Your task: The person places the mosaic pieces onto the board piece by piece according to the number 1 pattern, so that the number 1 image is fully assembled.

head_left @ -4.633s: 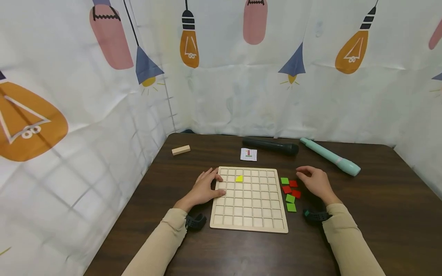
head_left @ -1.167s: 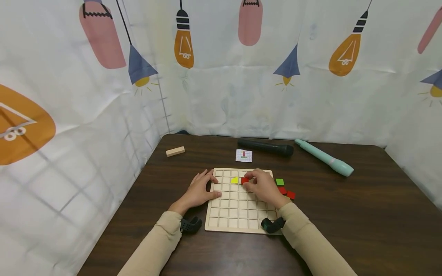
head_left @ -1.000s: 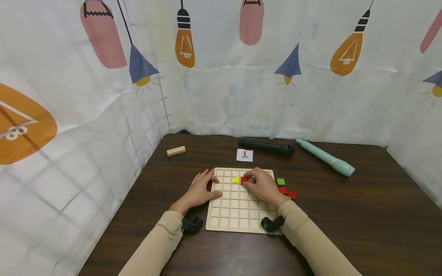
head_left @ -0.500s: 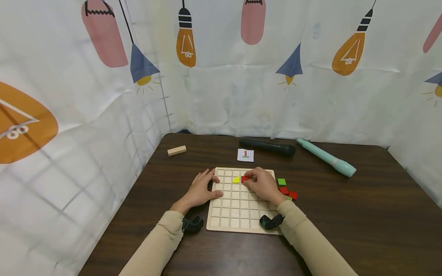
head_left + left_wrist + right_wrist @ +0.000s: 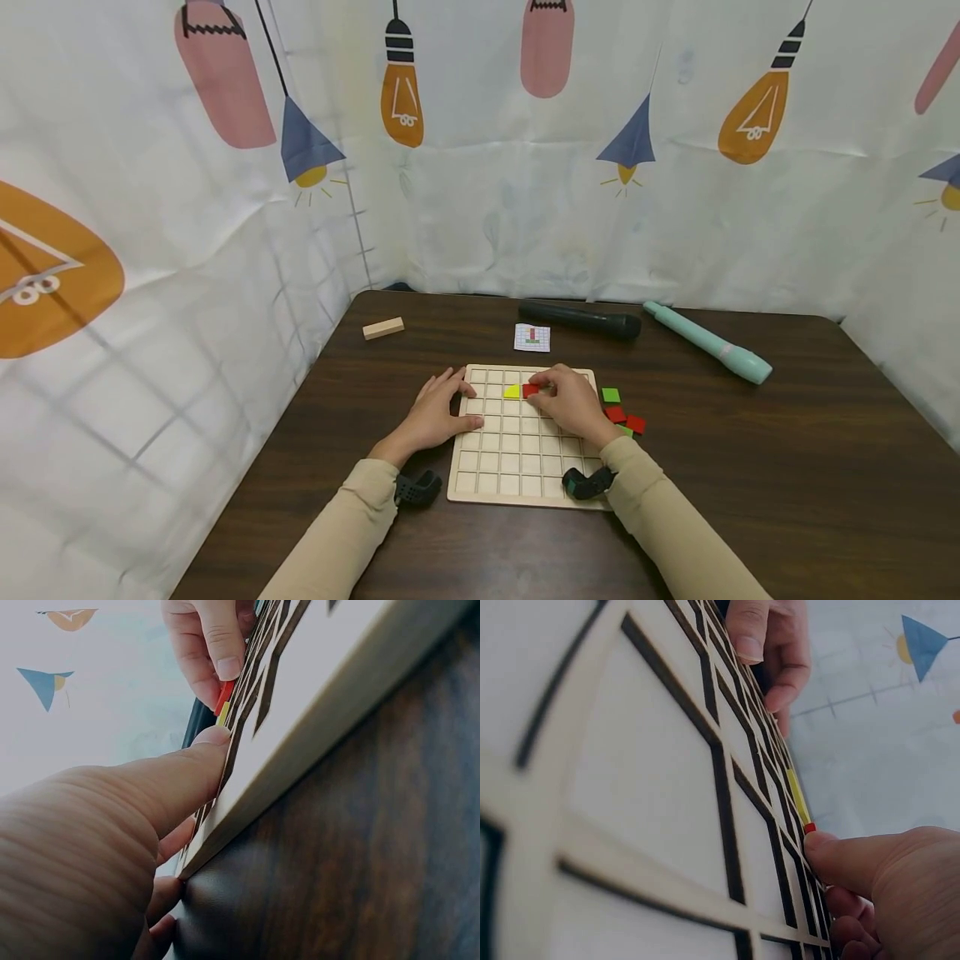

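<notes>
Table (image 5: pixel 750 500): dark, beneath the grid board (image 5: pixel 510 462)
Left hand (image 5: pixel 433 414): fingers spread on board's left edge
Yellow piece (image 5: pixel 512 392): near board's far edge
Right hand (image 5: pixel 572 406): pinches red tile (image 5: pixel 529 391) near board's far edge
Loose tiles (image 5: pixel 615 414): right of board

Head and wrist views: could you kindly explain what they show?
No robot: just a person's bare left hand and right hand. The head view comes from a head-worn camera; each wrist view comes from that wrist, close and tilted. On the dark brown table lie a square pale wooden grid board, square red tiles and green tiles, a white printed card, a pale wooden block, a black microphone and a mint-green rod. The left hand rests on the board's left edge; the right hand pinches another square red tile beside a yellow tile.
</notes>
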Demonstrator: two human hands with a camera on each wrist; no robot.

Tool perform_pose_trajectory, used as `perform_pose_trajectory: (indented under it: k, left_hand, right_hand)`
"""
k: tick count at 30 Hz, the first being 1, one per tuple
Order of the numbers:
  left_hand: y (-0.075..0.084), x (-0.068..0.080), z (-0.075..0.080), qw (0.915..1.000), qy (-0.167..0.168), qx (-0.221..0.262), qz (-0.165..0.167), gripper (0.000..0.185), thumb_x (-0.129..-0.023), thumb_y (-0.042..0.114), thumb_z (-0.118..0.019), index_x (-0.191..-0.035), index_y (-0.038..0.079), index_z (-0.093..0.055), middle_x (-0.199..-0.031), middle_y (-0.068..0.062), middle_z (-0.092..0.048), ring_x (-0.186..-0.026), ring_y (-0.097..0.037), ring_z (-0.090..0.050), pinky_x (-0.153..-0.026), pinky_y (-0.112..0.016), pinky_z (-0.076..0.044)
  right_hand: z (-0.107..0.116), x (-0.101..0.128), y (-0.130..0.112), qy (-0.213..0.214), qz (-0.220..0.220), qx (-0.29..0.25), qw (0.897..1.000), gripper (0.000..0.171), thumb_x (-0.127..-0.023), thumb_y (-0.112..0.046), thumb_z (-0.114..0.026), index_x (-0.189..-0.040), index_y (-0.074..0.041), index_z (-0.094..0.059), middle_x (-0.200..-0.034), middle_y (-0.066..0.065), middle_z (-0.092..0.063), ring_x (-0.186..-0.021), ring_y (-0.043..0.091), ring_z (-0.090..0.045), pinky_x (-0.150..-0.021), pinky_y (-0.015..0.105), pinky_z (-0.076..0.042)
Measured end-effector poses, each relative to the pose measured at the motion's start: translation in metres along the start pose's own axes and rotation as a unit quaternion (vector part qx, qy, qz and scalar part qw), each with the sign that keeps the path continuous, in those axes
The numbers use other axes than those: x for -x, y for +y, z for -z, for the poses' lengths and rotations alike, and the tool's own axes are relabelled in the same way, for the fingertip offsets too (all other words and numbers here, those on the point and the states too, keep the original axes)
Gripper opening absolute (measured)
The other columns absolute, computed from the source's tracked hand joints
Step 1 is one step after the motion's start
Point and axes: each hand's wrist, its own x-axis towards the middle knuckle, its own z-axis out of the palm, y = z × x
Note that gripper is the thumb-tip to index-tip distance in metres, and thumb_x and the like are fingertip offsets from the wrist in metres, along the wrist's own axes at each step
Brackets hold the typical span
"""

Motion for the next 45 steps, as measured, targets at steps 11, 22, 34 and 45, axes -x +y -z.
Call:
perform_pose_trajectory:
  k: [11,22,34,45]
  left_hand:
    - [0.004,0.0,0.0,1.0,0.003,0.007,-0.005,0.036,-0.085,0.032,-0.077,-0.111,0.015,-0.06,-0.16,-0.012,-0.026,-0.149,-0.032,-0.014,-0.121,-0.051,0.0]
    - [0.002,0.004,-0.004,0.9999,0.004,0.012,-0.005,0.035,-0.085,0.032,-0.077,-0.109,0.014,-0.06,-0.159,-0.013,-0.026,-0.149,-0.033,-0.014,-0.12,-0.052,0.0]
    - [0.0,0.003,-0.001,1.0,0.002,0.004,0.0,0.035,-0.086,0.033,-0.077,-0.11,0.015,-0.059,-0.16,-0.012,-0.025,-0.149,-0.032,-0.013,-0.121,-0.051,-0.001]
    - [0.003,0.002,0.002,1.0,0.002,0.009,-0.004,0.035,-0.086,0.032,-0.077,-0.111,0.014,-0.06,-0.16,-0.013,-0.025,-0.149,-0.033,-0.013,-0.12,-0.052,0.0]
  right_hand:
    - [0.0,0.001,0.003,0.001,0.001,-0.005,1.0,0.027,-0.083,-0.023,-0.079,-0.108,-0.013,-0.075,-0.092,-0.001,-0.06,-0.071,0.015,-0.049,-0.062,0.029,-0.041]
    - [0.017,0.013,0.005,-0.023,-0.015,-0.085,0.996,0.026,-0.089,-0.022,-0.073,-0.113,-0.011,-0.073,-0.109,0.001,-0.067,-0.088,0.017,-0.064,-0.073,0.031,-0.055]
    - [0.049,0.035,0.019,-0.022,-0.055,-0.161,0.985,0.031,-0.096,-0.025,-0.064,-0.123,-0.009,-0.067,-0.111,0.007,-0.067,-0.082,0.023,-0.063,-0.066,0.032,-0.057]
    - [0.063,0.055,0.039,0.1,-0.031,-0.149,0.983,0.022,-0.098,-0.021,-0.062,-0.113,-0.007,-0.07,-0.098,0.011,-0.07,-0.07,0.022,-0.058,-0.053,0.026,-0.049]
